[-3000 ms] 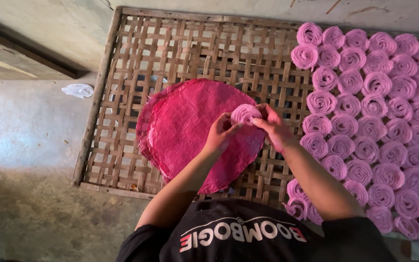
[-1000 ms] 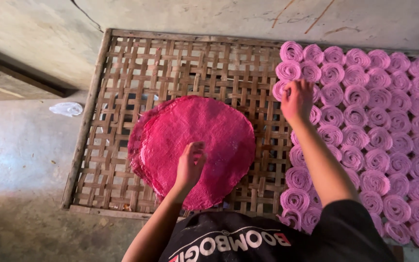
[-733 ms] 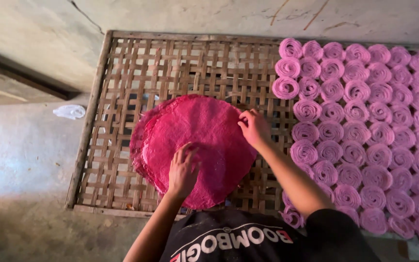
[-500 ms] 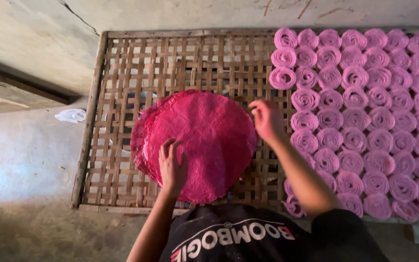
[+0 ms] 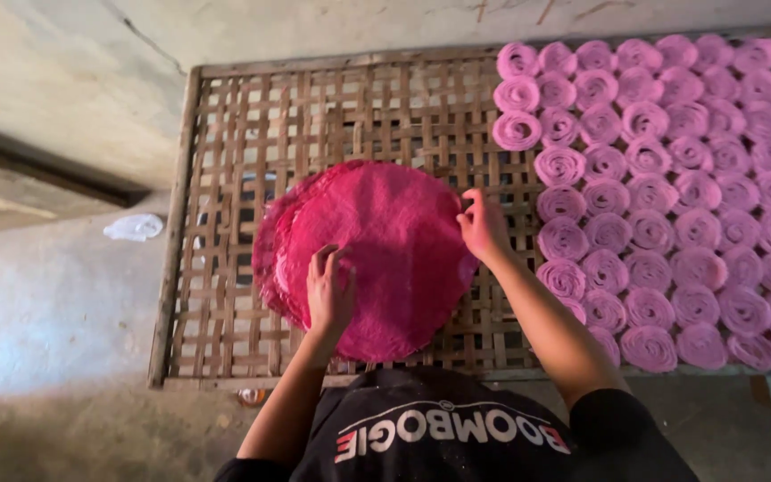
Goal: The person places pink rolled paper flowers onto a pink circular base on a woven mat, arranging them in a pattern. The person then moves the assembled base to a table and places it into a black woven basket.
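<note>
Stack of round magenta sheets [image 5: 372, 254] lies flat on the woven bamboo rack [image 5: 252, 116], left of centre, edges of lower sheets showing at its left rim; thin and limp by the look of it, so probably kept piled flat to stop it curling; left hand [image 5: 330, 293] rests palm-down on the stack's near part, fingers [image 5: 325, 268] spread, apparently pinning the pile in place; right hand [image 5: 484, 228] sits at the stack's right rim, fingers bent toward the top sheet's edge, whether they pinch it cannot be told; rolled pink rosettes [image 5: 662, 196] fill the rack's right part in close rows, touching one another, coil side up, likely so each holds its roll; rack acts as an open tray: rosettes right, flat stack left, bare lattice between and behind; crumpled white scrap [image 5: 134, 227] on the concrete floor [image 5: 37, 321], well apart to the left
</note>
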